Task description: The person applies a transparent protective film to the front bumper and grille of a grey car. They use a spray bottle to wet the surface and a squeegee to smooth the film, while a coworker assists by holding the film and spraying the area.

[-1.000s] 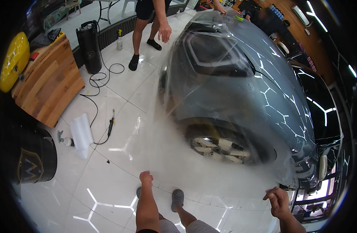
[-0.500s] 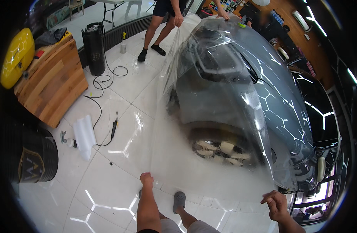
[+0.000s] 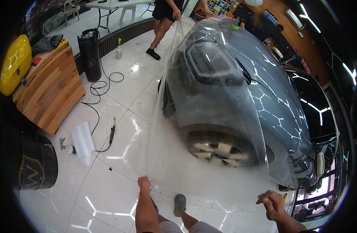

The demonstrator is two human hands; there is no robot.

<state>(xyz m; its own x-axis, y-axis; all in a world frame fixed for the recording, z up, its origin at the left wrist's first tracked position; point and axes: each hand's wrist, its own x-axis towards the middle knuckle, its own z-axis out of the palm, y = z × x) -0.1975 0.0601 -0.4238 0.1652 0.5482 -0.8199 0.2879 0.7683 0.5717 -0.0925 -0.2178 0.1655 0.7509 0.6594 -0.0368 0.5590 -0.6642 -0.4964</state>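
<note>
A large sheet of clear plastic film (image 3: 209,179) hangs stretched over the front fender and wheel side of a grey car (image 3: 277,93). My left hand (image 3: 144,181) is closed in a fist round its near left corner. At the near right corner my right hand (image 3: 272,204) pinches the film between thumb and fingers. Through the sheet show the headlight (image 3: 209,62) and the wheel (image 3: 219,151), both hazy; droplets sit on the film. A person (image 3: 165,11) at the far end grips the film's far edge with both hands.
Left of me stand a wooden cabinet (image 3: 50,91), a black barrel (image 3: 38,161) and a tall black canister (image 3: 90,58). A hose with a spray wand (image 3: 112,134), a white roll (image 3: 83,143) and a spray bottle (image 3: 118,49) are on the wet tiled floor (image 3: 104,186). Another person (image 3: 260,23) is beyond the car.
The film has drawn tighter and lies smoother over the headlight and fender. The far person has shifted stance, legs now closer to the car. My hands still hold their corners.
</note>
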